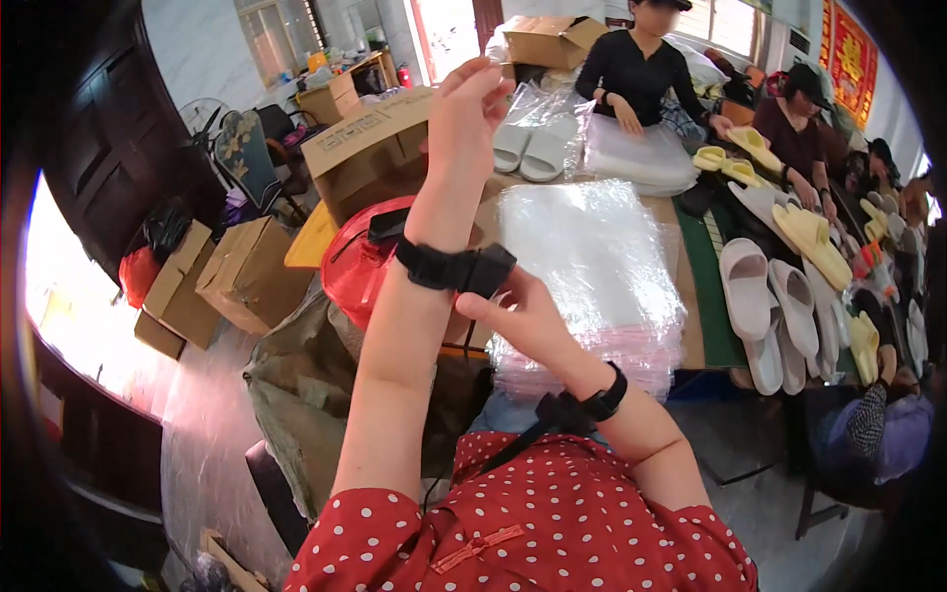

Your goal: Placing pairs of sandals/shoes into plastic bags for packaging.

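My left hand [473, 94] is raised beyond the table's near side, its fingers bent and close together. Whatever it may hold is hidden. Around that wrist runs a black strap with a small black boxy wrist device [487, 268]. My right hand [523, 314] grips this device, thumb on the near side and fingers partly hidden behind it. Below and beyond the right hand lies a thick stack of clear plastic bags [587, 247] with pinkish edges. Just right of my left hand, a pair of pale slippers [543, 153] lies in clear plastic.
An open cardboard box [365, 148] and a red round bag [360, 261] stand at the left. More clear bags [636, 158] lie in front of a person in black. Grey slippers [745, 286] and yellow slippers [814, 242] crowd the right side, where other people work. Another carton [252, 276] sits on the floor.
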Available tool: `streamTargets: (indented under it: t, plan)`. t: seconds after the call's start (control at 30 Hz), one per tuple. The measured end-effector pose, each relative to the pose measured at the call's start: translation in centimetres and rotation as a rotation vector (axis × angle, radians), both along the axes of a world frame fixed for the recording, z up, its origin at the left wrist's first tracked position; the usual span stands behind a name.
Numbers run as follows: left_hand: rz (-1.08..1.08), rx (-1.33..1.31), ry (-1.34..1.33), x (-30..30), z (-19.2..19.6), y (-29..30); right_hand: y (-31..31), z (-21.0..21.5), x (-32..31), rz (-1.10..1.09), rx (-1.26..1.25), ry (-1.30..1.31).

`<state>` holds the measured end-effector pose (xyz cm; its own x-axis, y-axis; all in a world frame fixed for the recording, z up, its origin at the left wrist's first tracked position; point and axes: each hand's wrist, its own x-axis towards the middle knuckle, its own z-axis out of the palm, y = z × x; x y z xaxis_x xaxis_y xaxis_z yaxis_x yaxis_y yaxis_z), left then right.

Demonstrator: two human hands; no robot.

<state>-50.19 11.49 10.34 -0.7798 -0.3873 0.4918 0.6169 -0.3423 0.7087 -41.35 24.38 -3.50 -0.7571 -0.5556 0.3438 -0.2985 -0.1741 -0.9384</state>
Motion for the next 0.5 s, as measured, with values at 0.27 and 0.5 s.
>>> streamTargets:
  t: [0.27, 0.5]
  plan:
    - [0.79, -0.662, 0.248, -1.8, -6.6, 1.1, -1.2, -5.3, -0.5, -0.09, -0.224, -0.4]
    - [0.508, -0.605, 0.26, -1.8, -8.6, 4.0, -0.4, -6.0, 0.3, -0.176, -0.234, -0.482]
